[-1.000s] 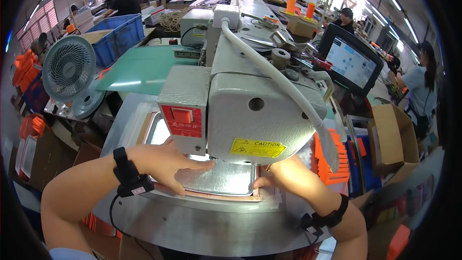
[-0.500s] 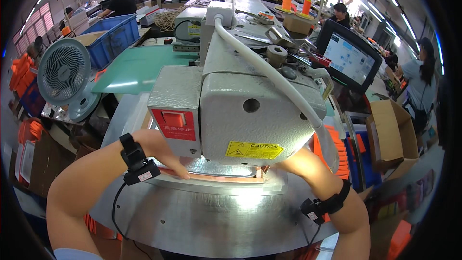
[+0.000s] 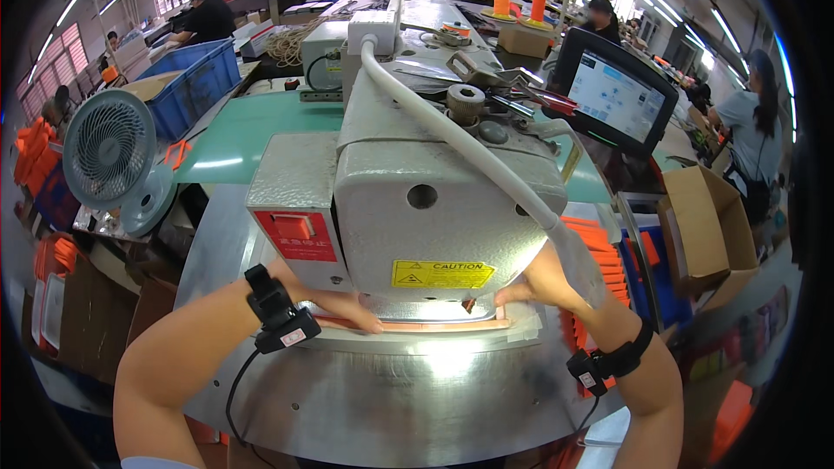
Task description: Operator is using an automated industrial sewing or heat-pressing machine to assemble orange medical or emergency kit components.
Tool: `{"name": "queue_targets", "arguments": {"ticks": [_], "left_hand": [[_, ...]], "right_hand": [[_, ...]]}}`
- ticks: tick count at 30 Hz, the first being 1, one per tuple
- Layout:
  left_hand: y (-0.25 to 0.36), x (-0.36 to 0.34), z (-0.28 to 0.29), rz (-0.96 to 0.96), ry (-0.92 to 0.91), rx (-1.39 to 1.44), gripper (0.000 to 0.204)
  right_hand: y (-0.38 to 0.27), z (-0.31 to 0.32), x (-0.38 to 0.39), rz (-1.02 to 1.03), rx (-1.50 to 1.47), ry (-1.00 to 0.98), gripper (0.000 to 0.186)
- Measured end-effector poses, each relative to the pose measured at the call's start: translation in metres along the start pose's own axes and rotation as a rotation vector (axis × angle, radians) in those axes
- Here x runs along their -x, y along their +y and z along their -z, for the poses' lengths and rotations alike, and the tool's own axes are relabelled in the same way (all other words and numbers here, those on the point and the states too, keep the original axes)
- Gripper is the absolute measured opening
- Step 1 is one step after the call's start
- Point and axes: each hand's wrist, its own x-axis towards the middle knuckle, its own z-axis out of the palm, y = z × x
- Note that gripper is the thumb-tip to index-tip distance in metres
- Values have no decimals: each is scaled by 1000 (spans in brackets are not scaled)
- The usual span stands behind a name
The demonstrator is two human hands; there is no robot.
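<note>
The grey head of an industrial sewing machine (image 3: 456,217) fills the middle, above a lit metal work table (image 3: 365,391). Beneath it lies a flat frame with a reddish-brown edge (image 3: 417,326) around a shiny sheet. My left hand (image 3: 343,306) rests at the frame's left part, fingers stretched along the near edge; the machine's switch box hides some of it. At the frame's right end, my right hand (image 3: 532,285) has its thumb stretched out toward the corner, with the other fingers largely hidden behind the machine head. Nothing shows held in either hand.
A red emergency switch (image 3: 294,226) faces me on the box. A tilted screen (image 3: 612,95) stands back right, near a cardboard box (image 3: 708,230). At left are a fan (image 3: 110,148) and a blue crate (image 3: 195,82). Orange pieces (image 3: 595,252) lie at right. People work farther back.
My right hand, previously hidden behind the machine head, now shows at the frame's right end. My left hand stays at the frame's left part. The whole view has shifted slightly.
</note>
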Motion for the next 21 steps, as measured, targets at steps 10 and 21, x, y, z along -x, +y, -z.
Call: {"name": "queue_targets", "arguments": {"ticks": [10,21], "left_hand": [[-12,-14,-2,-25,-97,-147,73],[17,34,-46,11,-270,-400,124]], "right_hand": [[0,-1,-12,144,-96,-20,84],[-29,-10,34,56,33,-194,81]]}}
